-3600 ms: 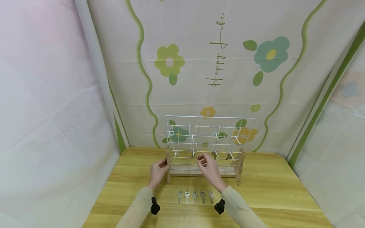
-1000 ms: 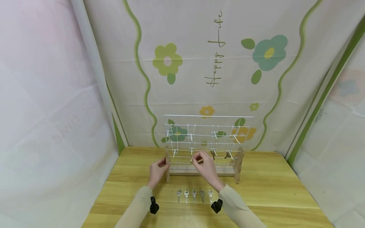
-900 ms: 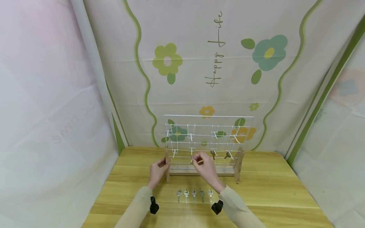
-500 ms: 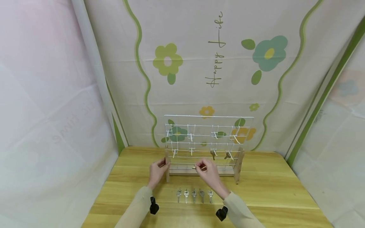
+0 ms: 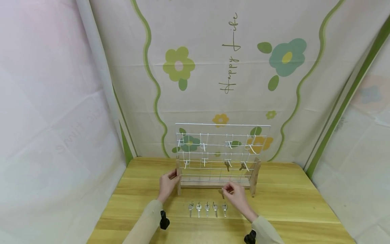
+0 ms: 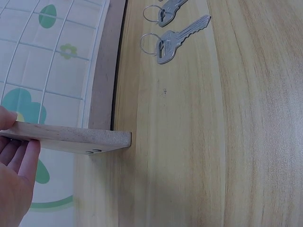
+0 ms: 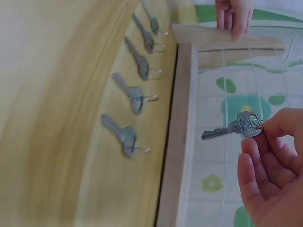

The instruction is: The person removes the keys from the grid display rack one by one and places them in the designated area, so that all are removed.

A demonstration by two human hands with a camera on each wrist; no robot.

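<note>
My right hand [image 5: 237, 197] pinches a small metal key [image 7: 245, 125] by its ring, between thumb and forefinger. It hovers in front of the rack's base, just behind the row of keys. The key's blade points away from the fingers in the right wrist view. My left hand [image 5: 167, 186] grips the left wooden upright [image 6: 71, 134] of a white wire grid rack [image 5: 223, 124], thumb on one side and fingers on the other. Two keys hang on lower-row hooks: a middle-right key [image 5: 227, 166] and a far-right key [image 5: 242, 166].
Several keys with rings lie in a row on the wooden table [image 5: 283, 203] before the rack, the rightmost key [image 5: 224, 209] nearest my right hand. White hooks [image 5: 204, 146] project from the grid in two rows. A flower-printed cloth [image 5: 195, 98] stands behind.
My right hand has taken a key off the second hook of the lower row and carried it down, rightward and toward me. My left hand has stayed on the upright.
</note>
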